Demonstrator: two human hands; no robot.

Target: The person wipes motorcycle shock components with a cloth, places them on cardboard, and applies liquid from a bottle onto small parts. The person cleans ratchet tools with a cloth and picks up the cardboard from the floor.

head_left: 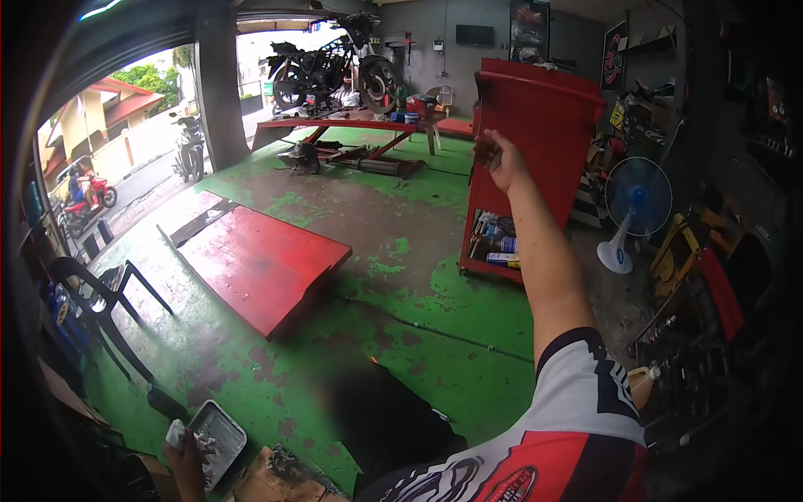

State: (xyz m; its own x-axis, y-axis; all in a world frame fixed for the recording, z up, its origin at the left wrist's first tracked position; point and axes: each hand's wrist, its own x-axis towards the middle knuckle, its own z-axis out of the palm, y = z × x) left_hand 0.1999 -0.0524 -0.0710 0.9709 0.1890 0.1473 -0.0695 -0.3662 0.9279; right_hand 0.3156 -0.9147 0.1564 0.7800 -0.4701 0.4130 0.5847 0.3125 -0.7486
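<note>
My right hand is raised at arm's length in front of the red tool cabinet. Its fingers are curled and look dark with grime; whether they hold anything is unclear. My left hand is low at the bottom left, gripping the near edge of a small metal tray. A crumpled white rag lies at that end of the tray against my fingers. My red, white and black sleeve fills the lower right.
A red lift ramp lies flat on the worn green floor. A motorcycle stands on a raised lift at the back. A black plastic chair is at left, a standing fan and cluttered tool racks at right.
</note>
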